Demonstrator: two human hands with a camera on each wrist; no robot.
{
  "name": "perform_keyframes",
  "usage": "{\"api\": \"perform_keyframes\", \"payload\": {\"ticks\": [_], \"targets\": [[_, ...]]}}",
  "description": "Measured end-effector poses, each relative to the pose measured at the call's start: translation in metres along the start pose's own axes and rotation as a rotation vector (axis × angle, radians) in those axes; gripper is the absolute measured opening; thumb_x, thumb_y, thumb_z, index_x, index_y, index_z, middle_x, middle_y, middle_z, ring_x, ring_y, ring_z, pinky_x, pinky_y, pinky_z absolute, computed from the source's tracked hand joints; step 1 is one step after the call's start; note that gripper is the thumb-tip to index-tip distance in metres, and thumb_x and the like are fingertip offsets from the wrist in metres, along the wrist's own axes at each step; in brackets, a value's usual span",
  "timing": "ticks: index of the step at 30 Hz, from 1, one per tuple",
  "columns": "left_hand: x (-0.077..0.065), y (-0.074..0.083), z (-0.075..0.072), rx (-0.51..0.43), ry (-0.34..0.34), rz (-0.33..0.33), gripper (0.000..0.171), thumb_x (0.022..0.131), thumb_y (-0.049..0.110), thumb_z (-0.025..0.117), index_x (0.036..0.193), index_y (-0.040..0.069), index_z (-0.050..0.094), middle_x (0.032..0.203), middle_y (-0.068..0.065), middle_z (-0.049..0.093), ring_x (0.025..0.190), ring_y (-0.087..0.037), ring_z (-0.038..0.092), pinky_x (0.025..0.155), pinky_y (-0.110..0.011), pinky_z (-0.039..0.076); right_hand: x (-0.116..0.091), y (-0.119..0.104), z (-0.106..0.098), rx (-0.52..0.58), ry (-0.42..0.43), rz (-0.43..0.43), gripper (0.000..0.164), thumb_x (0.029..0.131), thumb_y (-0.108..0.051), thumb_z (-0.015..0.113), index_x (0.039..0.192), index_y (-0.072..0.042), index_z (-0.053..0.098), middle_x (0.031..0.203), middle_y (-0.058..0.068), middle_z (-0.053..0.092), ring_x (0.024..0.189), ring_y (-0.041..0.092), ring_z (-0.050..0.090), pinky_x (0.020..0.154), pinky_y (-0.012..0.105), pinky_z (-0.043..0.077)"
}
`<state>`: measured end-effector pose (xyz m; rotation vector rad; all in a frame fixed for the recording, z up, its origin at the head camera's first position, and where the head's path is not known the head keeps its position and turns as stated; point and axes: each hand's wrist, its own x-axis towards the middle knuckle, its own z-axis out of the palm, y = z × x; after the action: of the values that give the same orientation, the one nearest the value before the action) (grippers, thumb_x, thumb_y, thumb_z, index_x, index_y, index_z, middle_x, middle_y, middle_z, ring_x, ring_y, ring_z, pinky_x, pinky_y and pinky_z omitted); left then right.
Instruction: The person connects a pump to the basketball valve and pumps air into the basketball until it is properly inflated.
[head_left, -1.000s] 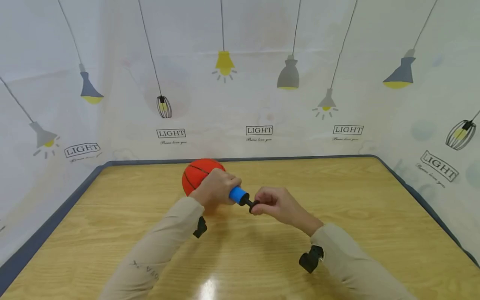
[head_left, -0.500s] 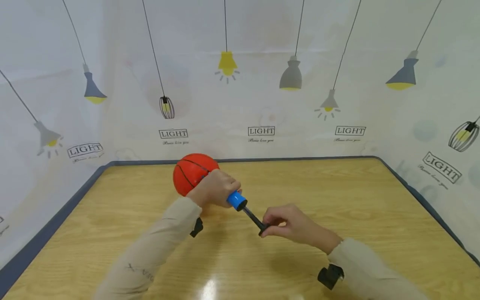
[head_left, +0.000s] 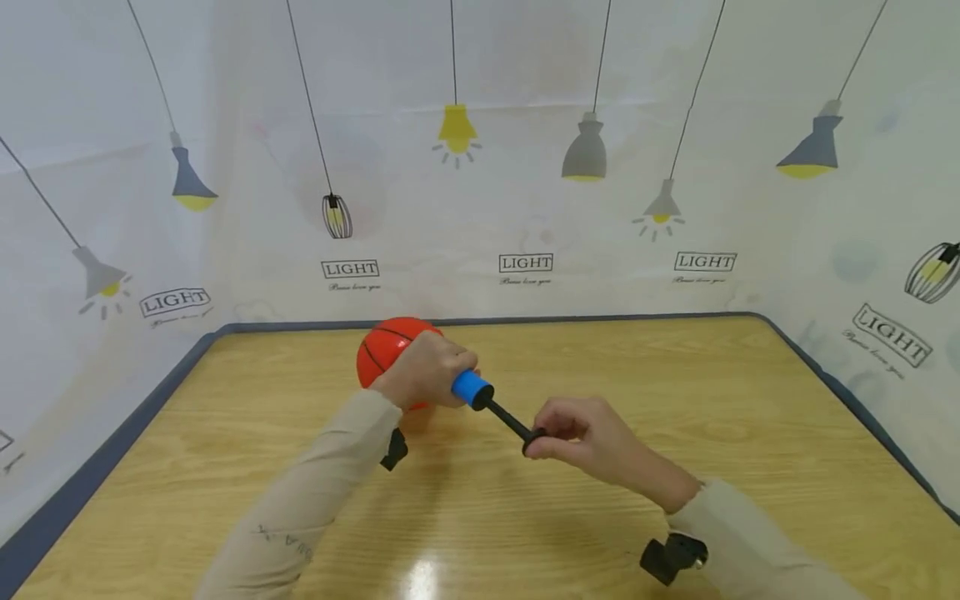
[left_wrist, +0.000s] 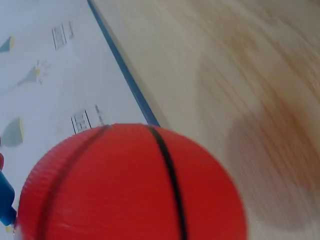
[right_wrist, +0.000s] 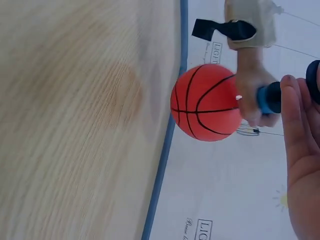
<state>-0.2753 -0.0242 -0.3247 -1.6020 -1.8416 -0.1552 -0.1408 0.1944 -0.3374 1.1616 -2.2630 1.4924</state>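
The left hand (head_left: 431,371) has its fingers wrapped round the blue pump (head_left: 472,389), and the right hand (head_left: 581,433) has its fingers pinching the black handle (head_left: 531,444), with the thin rod (head_left: 510,419) between them. The red ball (head_left: 384,350) is just past the left fingers, held up off the surface (head_left: 750,417). The far edge (head_left: 562,318) runs behind the ball, and there's wide room right of the right fingers.
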Motion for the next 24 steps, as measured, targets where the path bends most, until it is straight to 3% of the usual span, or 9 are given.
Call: {"api": "perform_keyframes", "payload": {"ticks": [5, 8, 14, 19, 24], "targets": [[-0.002, -0.004, -0.005, 0.008, 0.041, -0.026, 0.023, 0.058, 0.020, 0.072, 0.064, 0.011, 0.051, 0.053, 0.004, 0.054, 0.043, -0.007, 0.050, 0.042, -0.022, 0.041, -0.010, -0.005, -0.009, 0.047, -0.022, -0.100, 0.007, 0.077, -0.003, 0.062, 0.083, -0.005, 0.060, 0.073, 0.007, 0.062, 0.061, 0.009, 0.060, 0.048, 0.023, 0.048], [0.004, -0.001, -0.006, -0.016, 0.079, -0.011, 0.021, 0.058, 0.019, 0.071, 0.064, 0.010, 0.053, 0.053, 0.003, 0.055, 0.043, -0.008, 0.051, 0.042, -0.021, 0.042, 0.005, 0.002, -0.008, -0.023, -0.028, -0.175, 0.006, 0.079, -0.009, 0.061, 0.083, -0.005, 0.060, 0.072, 0.006, 0.062, 0.060, 0.009, 0.059, 0.050, 0.021, 0.048], [0.011, 0.007, -0.005, -0.041, 0.114, -0.002, 0.021, 0.059, 0.017, 0.071, 0.062, 0.010, 0.051, 0.051, 0.004, 0.052, 0.041, -0.007, 0.049, 0.041, -0.019, 0.039, 0.032, 0.011, -0.001, -0.149, -0.009, -0.165, 0.007, 0.079, -0.012, 0.062, 0.084, -0.007, 0.063, 0.073, 0.001, 0.062, 0.063, 0.006, 0.058, 0.056, 0.022, 0.049], [0.007, 0.005, -0.003, -0.006, 0.048, 0.035, 0.020, 0.063, 0.019, 0.068, 0.061, 0.011, 0.050, 0.049, 0.005, 0.049, 0.040, -0.006, 0.045, 0.041, -0.017, 0.038, 0.018, 0.004, 0.002, -0.130, -0.038, -0.095, 0.006, 0.077, -0.006, 0.064, 0.083, -0.006, 0.062, 0.073, 0.003, 0.063, 0.066, 0.007, 0.061, 0.058, 0.022, 0.050], [-0.006, -0.003, -0.006, -0.022, 0.032, -0.031, 0.022, 0.058, 0.018, 0.072, 0.063, 0.011, 0.051, 0.053, 0.004, 0.053, 0.044, -0.007, 0.050, 0.043, -0.019, 0.040, -0.005, -0.006, -0.006, -0.082, -0.044, -0.147, 0.006, 0.077, -0.006, 0.063, 0.083, -0.005, 0.061, 0.073, 0.005, 0.063, 0.063, 0.008, 0.061, 0.053, 0.021, 0.050]]}}
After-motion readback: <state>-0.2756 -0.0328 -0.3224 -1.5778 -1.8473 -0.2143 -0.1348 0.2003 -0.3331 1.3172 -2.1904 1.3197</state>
